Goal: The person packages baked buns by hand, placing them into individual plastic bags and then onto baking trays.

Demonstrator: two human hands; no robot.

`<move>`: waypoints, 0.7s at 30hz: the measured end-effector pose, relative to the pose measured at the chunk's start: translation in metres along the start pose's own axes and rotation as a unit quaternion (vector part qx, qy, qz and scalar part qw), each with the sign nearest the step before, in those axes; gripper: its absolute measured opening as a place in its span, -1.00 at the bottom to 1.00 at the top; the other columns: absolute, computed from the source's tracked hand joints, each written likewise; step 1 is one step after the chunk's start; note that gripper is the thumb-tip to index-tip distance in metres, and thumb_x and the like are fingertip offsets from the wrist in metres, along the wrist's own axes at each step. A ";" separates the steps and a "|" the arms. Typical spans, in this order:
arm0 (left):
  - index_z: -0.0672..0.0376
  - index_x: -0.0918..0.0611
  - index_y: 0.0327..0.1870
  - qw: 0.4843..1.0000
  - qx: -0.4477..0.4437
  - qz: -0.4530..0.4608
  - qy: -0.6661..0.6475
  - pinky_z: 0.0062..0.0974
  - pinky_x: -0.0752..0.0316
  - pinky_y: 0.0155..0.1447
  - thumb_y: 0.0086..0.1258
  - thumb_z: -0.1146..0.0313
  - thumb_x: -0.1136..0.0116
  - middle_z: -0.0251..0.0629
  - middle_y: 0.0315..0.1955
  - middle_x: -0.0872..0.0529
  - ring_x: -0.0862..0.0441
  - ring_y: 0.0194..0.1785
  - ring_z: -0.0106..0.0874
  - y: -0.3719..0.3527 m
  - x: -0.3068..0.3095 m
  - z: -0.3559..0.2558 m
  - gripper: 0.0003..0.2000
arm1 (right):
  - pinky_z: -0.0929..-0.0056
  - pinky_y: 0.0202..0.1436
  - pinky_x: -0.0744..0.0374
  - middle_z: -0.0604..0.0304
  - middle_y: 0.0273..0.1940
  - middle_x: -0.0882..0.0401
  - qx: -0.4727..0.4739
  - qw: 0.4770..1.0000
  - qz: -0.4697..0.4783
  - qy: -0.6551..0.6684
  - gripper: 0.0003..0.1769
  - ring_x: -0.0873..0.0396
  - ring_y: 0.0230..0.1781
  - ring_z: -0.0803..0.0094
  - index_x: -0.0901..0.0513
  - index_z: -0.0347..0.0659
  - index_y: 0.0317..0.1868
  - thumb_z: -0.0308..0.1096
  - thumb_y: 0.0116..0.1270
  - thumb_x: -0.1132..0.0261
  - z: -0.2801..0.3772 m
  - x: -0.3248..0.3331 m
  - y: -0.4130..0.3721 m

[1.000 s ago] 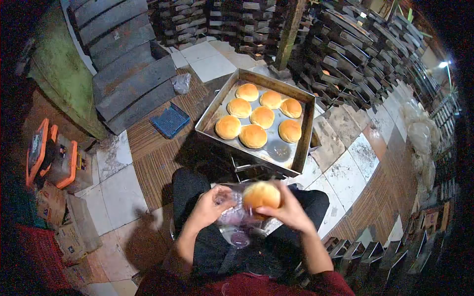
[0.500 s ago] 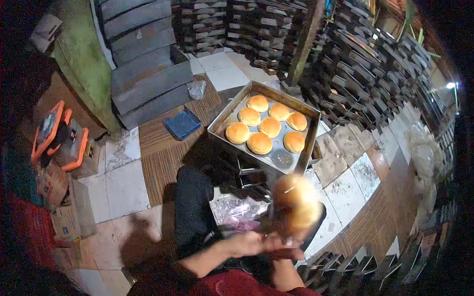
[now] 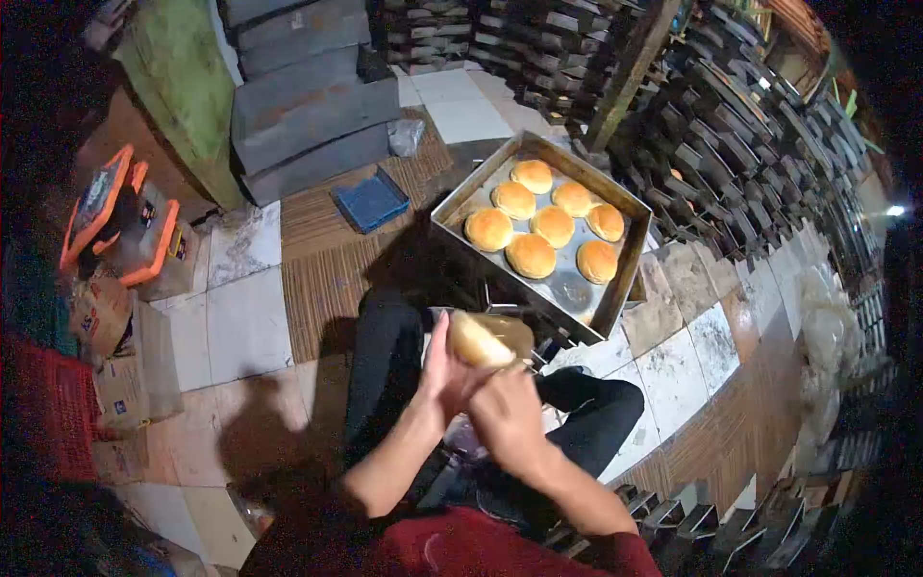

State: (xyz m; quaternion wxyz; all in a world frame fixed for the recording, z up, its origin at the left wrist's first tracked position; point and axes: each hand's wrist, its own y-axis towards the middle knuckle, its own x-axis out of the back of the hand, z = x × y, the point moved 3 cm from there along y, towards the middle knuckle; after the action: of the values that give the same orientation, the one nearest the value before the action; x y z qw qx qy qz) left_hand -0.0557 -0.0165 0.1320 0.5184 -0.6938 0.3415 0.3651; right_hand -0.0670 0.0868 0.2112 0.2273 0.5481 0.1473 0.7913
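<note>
Between my legs, my left hand (image 3: 439, 372) holds a pale bun (image 3: 478, 342), its thumb up along the near side. My right hand (image 3: 504, 409) is closed beside the bun's lower edge; what its fingers grip is too blurred to tell. Just behind the bun is a round brownish surface (image 3: 511, 333), partly covered by it. Beyond my hands, a square metal tray (image 3: 445, 212) holds several golden buns (image 3: 552, 227), with a bare patch near its close corner.
A blue tray (image 3: 370, 200) lies on the floor left of the metal tray. Orange-rimmed containers (image 3: 154, 242) stand at the left. Dark stacked pans (image 3: 317, 106) rise behind, and a wooden post (image 3: 630, 77) stands at the back. Plastic bags (image 3: 825, 327) lie at the right.
My hands have moved up and apart from their crossed position, and my left hand now supports the bun. A blurred round golden shape at the right is gone from there. The view has shifted slightly.
</note>
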 end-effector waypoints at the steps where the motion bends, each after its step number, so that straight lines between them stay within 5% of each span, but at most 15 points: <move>1: 0.13 -0.42 0.07 0.998 0.038 0.049 -0.008 -0.12 -0.49 0.04 0.26 -0.22 0.14 -0.07 -0.07 -0.53 -0.54 -0.02 -0.16 -0.015 -0.014 -0.004 -0.41 | 0.22 -0.24 -0.37 0.15 -0.43 -0.35 0.069 0.996 0.047 -0.019 -0.80 -0.41 -0.36 0.27 -0.50 -0.20 -0.37 -0.36 -0.07 -0.22 0.026 0.014 0.003; 3: 0.08 -0.40 0.09 0.983 -0.080 0.144 -0.076 -0.04 -0.46 0.05 0.31 -0.17 0.17 -0.09 -0.08 -0.53 -0.51 0.02 -0.16 -0.033 -0.046 -0.031 -0.46 | 0.29 -0.16 -0.40 0.13 -0.43 -0.33 -0.178 0.935 0.072 0.300 -0.78 -0.37 -0.38 0.28 -0.57 -0.26 -0.27 -0.45 0.01 -0.24 0.043 0.037 -0.010; 4: 0.07 -0.40 0.10 0.976 -0.125 0.166 -0.064 -0.03 -0.46 0.05 0.33 -0.14 0.18 -0.14 -0.07 -0.53 -0.50 0.05 -0.18 -0.043 -0.060 -0.040 -0.48 | 0.31 -0.23 -0.43 0.14 -0.44 -0.38 -0.091 0.983 -0.155 0.025 -0.69 -0.42 -0.34 0.34 -0.62 -0.23 -0.27 -0.35 -0.10 -0.40 0.044 0.045 -0.006; 5: 0.05 -0.39 0.11 0.966 -0.170 0.188 -0.053 -0.02 -0.45 0.05 0.35 -0.11 0.20 -0.18 -0.07 -0.53 -0.48 0.07 -0.20 -0.052 -0.068 -0.045 -0.51 | 0.31 -0.22 -0.46 0.07 -0.38 -0.46 -0.156 0.980 -0.110 -0.060 -0.77 -0.46 -0.24 0.32 -0.61 -0.24 -0.30 -0.41 -0.02 -0.36 0.036 0.056 0.001; 6: 0.07 -0.40 0.11 0.958 -0.184 0.208 -0.067 -0.03 -0.46 0.05 0.38 -0.07 0.22 -0.27 -0.06 -0.53 -0.47 0.09 -0.21 -0.054 -0.070 -0.048 -0.54 | 0.34 -0.22 -0.47 0.06 -0.36 -0.48 -0.194 0.972 -0.072 0.112 -0.80 -0.48 -0.23 0.32 -0.59 -0.25 -0.29 -0.44 0.02 -0.35 0.019 0.046 -0.004; 7: 0.07 -0.42 0.09 0.957 -0.209 0.191 -0.060 -0.06 -0.47 0.05 0.37 -0.07 0.20 -0.31 -0.07 -0.54 -0.47 0.09 -0.23 -0.056 -0.074 -0.049 -0.54 | 0.38 -0.21 -0.47 0.06 -0.34 -0.50 -0.230 0.932 -0.034 0.279 -0.82 -0.49 -0.22 0.32 -0.57 -0.27 -0.29 -0.47 0.05 -0.34 0.008 0.033 -0.011; 8: 0.07 -0.42 0.10 0.958 -0.211 0.187 -0.055 0.04 -0.40 0.09 0.37 -0.08 0.21 -0.27 0.01 -0.49 -0.42 0.13 -0.15 -0.055 -0.071 -0.050 -0.53 | 0.49 -0.20 -0.47 0.09 -0.34 -0.50 -0.403 0.785 -0.009 0.471 -0.81 -0.50 -0.31 0.31 -0.52 -0.29 -0.27 -0.53 0.09 -0.31 0.007 0.022 -0.025; 11: 0.06 -0.44 0.08 0.960 -0.207 0.182 -0.049 0.09 -0.37 0.10 0.36 -0.08 0.21 -0.23 0.05 -0.48 -0.41 0.14 -0.09 -0.056 -0.070 -0.053 -0.54 | 0.61 -0.27 -0.43 0.16 -0.37 -0.48 -0.266 0.875 -0.074 0.398 -0.79 -0.45 -0.40 0.51 -0.43 -0.31 -0.26 -0.61 0.12 -0.27 0.012 0.022 -0.027; 13: 0.06 -0.46 0.04 0.964 -0.193 0.174 -0.050 0.04 -0.41 0.08 0.36 -0.06 0.19 -0.22 0.01 -0.51 -0.44 0.11 -0.11 -0.058 -0.068 -0.050 -0.56 | 0.48 -0.47 -0.44 0.10 -0.44 -0.47 -0.095 0.987 -0.043 0.121 -0.79 -0.47 -0.49 0.33 -0.42 -0.27 -0.31 -0.63 0.07 -0.27 0.011 0.025 -0.020; 15: 0.05 -0.49 -0.01 0.973 -0.175 0.146 -0.039 -0.09 -0.51 -0.02 0.35 -0.04 0.16 -0.22 -0.10 -0.57 -0.52 0.00 -0.15 -0.052 -0.062 -0.049 -0.59 | 0.37 -0.49 -0.45 0.07 -0.42 -0.49 -0.183 0.965 0.164 0.092 -0.85 -0.48 -0.50 0.20 -0.44 -0.21 -0.30 -0.51 0.12 -0.24 0.011 0.022 -0.025; 16: 0.03 -0.51 -0.05 0.973 -0.162 0.162 -0.035 -0.18 -0.56 -0.12 0.34 -0.03 0.14 -0.26 -0.21 -0.61 -0.58 -0.11 -0.19 -0.047 -0.059 -0.044 -0.62 | 0.31 -0.46 -0.46 0.05 -0.43 -0.49 -0.086 0.949 0.254 0.164 -0.91 -0.50 -0.49 0.15 -0.45 -0.18 -0.32 -0.41 0.18 -0.18 0.026 0.031 -0.016; 17: 0.01 -0.51 -0.07 0.979 -0.161 0.115 -0.036 -0.19 -0.55 -0.14 0.34 -0.01 0.12 -0.27 -0.25 -0.60 -0.58 -0.15 -0.22 -0.045 -0.055 -0.043 -0.65 | 0.26 -0.46 -0.46 0.05 -0.50 -0.47 0.080 0.835 0.384 0.386 -0.89 -0.51 -0.50 0.14 -0.45 -0.19 -0.32 -0.35 0.23 -0.17 0.043 0.041 -0.018; 18: 0.00 -0.51 -0.07 0.978 -0.188 0.083 -0.029 -0.19 -0.54 -0.14 0.33 -0.02 0.11 -0.25 -0.27 -0.60 -0.58 -0.17 -0.23 -0.047 -0.054 -0.048 -0.65 | 0.30 -0.44 -0.49 0.08 -0.53 -0.48 0.072 0.635 0.497 0.588 -0.85 -0.53 -0.49 0.19 -0.47 -0.18 -0.29 -0.27 0.28 -0.14 0.066 0.048 -0.027; 19: 0.00 -0.50 -0.06 0.975 -0.215 0.051 -0.021 -0.19 -0.54 -0.13 0.33 -0.03 0.11 -0.24 -0.28 -0.60 -0.58 -0.18 -0.23 -0.048 -0.052 -0.054 -0.65 | 0.30 -0.44 -0.49 0.08 -0.53 -0.48 0.073 0.635 0.498 0.587 -0.85 -0.53 -0.49 0.19 -0.47 -0.18 -0.29 -0.27 0.28 -0.14 0.062 0.056 -0.030; 21: 0.01 -0.45 0.01 0.970 -0.227 0.045 -0.072 -0.15 -0.52 -0.12 0.26 -0.16 0.09 -0.16 -0.20 -0.56 -0.56 -0.16 -0.22 -0.039 -0.038 -0.060 -0.52 | 0.44 -0.23 -0.52 0.15 -0.30 -0.57 0.023 0.760 0.474 0.444 -0.51 -0.57 -0.27 0.25 -0.47 -0.14 -0.04 -0.11 0.06 -0.37 0.034 0.077 -0.039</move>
State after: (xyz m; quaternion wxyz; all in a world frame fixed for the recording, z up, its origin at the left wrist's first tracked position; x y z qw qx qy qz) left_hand -0.0327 -0.0624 0.1951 0.3536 -0.7488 0.2424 0.5054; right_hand -0.0498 0.1600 0.2659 -0.2805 0.1398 -0.0290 0.9492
